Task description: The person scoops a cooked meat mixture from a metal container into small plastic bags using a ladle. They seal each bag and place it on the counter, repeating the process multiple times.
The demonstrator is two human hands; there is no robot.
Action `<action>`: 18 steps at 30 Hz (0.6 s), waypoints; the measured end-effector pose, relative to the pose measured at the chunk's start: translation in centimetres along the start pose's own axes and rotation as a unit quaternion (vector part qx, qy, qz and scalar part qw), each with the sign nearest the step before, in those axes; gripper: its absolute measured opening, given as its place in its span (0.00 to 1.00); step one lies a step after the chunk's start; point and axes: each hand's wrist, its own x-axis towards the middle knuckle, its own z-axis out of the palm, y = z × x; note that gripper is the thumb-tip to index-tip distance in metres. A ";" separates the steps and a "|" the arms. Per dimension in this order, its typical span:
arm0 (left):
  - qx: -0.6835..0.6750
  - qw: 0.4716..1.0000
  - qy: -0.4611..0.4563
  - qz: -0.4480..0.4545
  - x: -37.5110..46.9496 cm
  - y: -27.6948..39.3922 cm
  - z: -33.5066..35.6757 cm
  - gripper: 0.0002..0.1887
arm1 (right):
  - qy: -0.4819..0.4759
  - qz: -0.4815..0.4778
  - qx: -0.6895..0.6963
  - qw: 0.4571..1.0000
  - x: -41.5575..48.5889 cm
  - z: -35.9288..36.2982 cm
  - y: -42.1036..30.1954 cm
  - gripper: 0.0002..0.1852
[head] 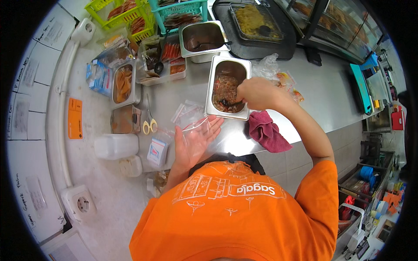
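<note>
My right hand grips the handle of a black spoon, its bowl down in chunky reddish-brown sambal-like food. That food fills part of a steel food pan. On the pan's left, my left hand lies palm up with the fingers extended, and a small clear zip bag rests across it. The fingertips come close to the pan's lower left corner. More clear zip bags lie just beyond this hand. A crumpled maroon cloth sits at the pan's lower right.
Scissors, a pack of zip bags and plastic tubs are at the left. Another steel pan with a ladle stands behind. Filled plastic bags lie beyond my right hand. A glass display case occupies the far right.
</note>
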 end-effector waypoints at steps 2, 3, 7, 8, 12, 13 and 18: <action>0.009 1.000 -0.001 -0.001 0.0 0.1 0.0 0.54 | 0.004 -0.045 0.031 0.998 0.1 0.4 0.5 0.13; 0.016 1.000 0.000 0.000 0.0 0.1 0.0 0.54 | 0.032 -0.018 0.034 0.999 0.1 0.6 0.8 0.12; 0.020 1.000 -0.013 -0.009 0.1 0.2 0.0 0.54 | 0.062 -0.016 0.045 0.997 0.1 1.9 2.1 0.12; 0.016 1.000 -0.012 -0.010 0.2 0.2 0.0 0.54 | 0.058 -0.061 0.069 0.994 0.1 2.2 2.3 0.12; 0.021 1.000 -0.009 -0.006 0.3 0.0 0.0 0.54 | 0.034 -0.068 0.144 0.987 -1.1 2.3 3.0 0.12; 0.010 1.000 -0.012 -0.009 0.3 -0.2 0.0 0.54 | 0.023 -0.001 0.146 0.989 -1.7 2.0 3.0 0.12; 0.008 1.000 -0.012 -0.025 0.6 -1.0 0.0 0.54 | 0.175 0.066 -0.024 0.982 -3.5 0.3 1.4 0.13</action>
